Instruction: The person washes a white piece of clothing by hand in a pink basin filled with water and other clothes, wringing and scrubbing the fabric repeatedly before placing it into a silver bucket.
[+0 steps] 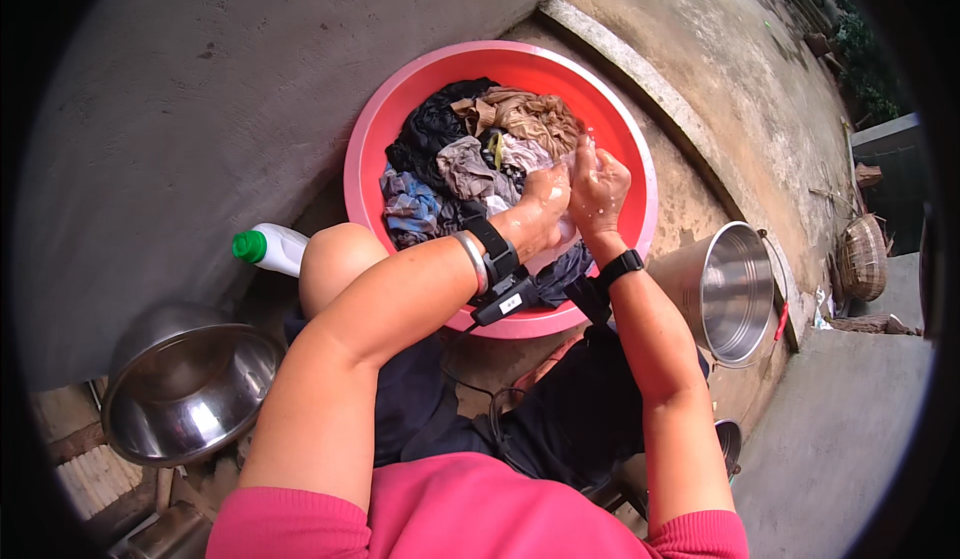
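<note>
A red plastic washtub point(634, 146) with a pink rim holds a heap of wet clothes in front of me. My left hand point(541, 202) and my right hand point(600, 187) meet over its right side, both wet and flecked with suds. Between them I grip a pale, thin wet cloth point(568, 230), partly hidden by my fingers. Around it lie a tan garment point(536, 112), a black garment point(429, 135), a greyish garment point(474, 169) and a blue checked garment point(411, 205). Dark navy fabric point(559, 277) sits below my wrists.
At right stands a metal bucket point(739, 292) with a red-gripped handle. A white bottle with a green cap point(271, 248) is by my left knee. A steel basin point(191, 394) leans at lower left. A concrete wall point(187, 108) and a raised kerb point(652, 82) flank the tub.
</note>
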Tool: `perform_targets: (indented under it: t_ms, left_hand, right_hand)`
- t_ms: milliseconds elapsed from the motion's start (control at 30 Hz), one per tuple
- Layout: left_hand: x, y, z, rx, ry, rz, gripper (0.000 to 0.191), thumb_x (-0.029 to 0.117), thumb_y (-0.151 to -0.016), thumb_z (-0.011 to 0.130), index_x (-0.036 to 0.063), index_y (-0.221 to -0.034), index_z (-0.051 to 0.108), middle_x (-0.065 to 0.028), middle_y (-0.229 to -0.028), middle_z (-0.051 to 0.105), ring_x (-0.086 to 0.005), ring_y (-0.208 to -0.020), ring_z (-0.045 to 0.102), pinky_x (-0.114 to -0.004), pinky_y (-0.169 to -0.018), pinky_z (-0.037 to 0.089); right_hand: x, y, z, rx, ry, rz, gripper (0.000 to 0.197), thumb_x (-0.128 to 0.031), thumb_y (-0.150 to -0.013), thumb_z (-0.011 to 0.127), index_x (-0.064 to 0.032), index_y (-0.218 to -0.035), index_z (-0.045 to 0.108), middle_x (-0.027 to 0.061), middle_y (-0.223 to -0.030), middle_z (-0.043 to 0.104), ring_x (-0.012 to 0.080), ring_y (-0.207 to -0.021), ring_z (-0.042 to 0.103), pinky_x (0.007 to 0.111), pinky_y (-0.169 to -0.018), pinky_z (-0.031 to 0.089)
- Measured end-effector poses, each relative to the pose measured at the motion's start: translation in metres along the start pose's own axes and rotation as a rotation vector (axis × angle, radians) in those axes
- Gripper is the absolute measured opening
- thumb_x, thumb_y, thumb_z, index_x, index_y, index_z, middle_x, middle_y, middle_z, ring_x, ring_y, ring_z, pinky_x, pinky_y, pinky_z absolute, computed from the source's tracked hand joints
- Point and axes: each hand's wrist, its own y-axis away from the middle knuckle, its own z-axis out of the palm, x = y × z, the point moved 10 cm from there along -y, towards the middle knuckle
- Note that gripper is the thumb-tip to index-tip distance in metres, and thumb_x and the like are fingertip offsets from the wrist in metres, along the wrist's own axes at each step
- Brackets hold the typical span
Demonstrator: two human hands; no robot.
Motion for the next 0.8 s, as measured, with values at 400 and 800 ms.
perform_targets:
  t_ms: [400, 800]
  left_hand:
    - [0.019, -0.009, 0.003, -0.082, -0.127, 0.189, 0.017, 0.024, -0.093, 0.056, 0.0092, -0.083, 0.058, -0.0024, -0.074, 0.058, -0.0140, -0.063, 0.055, -0.031, -0.055, 0.044]
    - [0.080, 0.022, 0.012, -0.225, -0.263, 0.363, 0.037, 0.043, -0.093, 0.059, 0.0071, -0.087, 0.059, -0.0022, -0.081, 0.059, -0.0128, -0.071, 0.056, -0.032, -0.066, 0.049]
  right_hand:
    - [0.013, -0.017, -0.013, 0.160, 0.057, 0.015, 0.047, -0.025, -0.089, 0.065, -0.0008, -0.054, 0.046, 0.0079, -0.042, 0.041, 0.0118, -0.044, 0.031, 0.035, -0.040, 0.031]
    - [0.028, 0.007, 0.019, -0.519, -0.392, 0.351, 0.057, -0.057, -0.082, 0.067, -0.0047, -0.104, 0.062, 0.0043, -0.089, 0.063, 0.0142, -0.081, 0.056, 0.030, -0.074, 0.047]
